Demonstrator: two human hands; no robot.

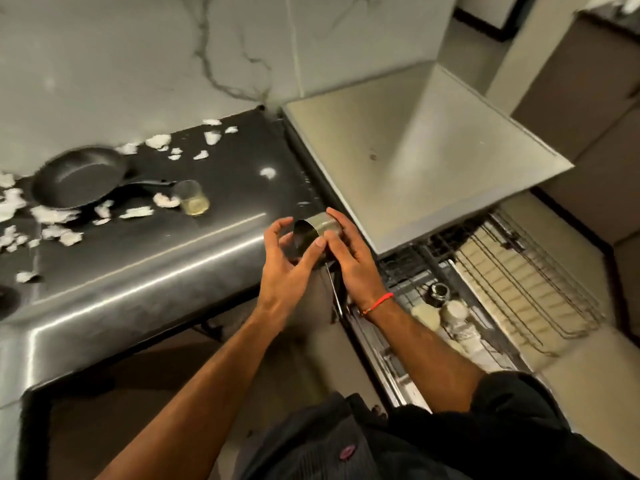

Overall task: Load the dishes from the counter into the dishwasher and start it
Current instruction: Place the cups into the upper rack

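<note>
My right hand's fingers (334, 220) and thumb curl round a small steel cup (317, 230), while my left hand (280, 258) hovers loosely curled beside its mouth, holding nothing that I can see. I judge I'm carrying it off the counter (173, 258) towards the open dishwasher rack (519, 271), which calls for swinging right and setting it mouth-down. A frying pan (79, 178) and a glass (192, 199) wait among white scraps (55, 214).
</note>
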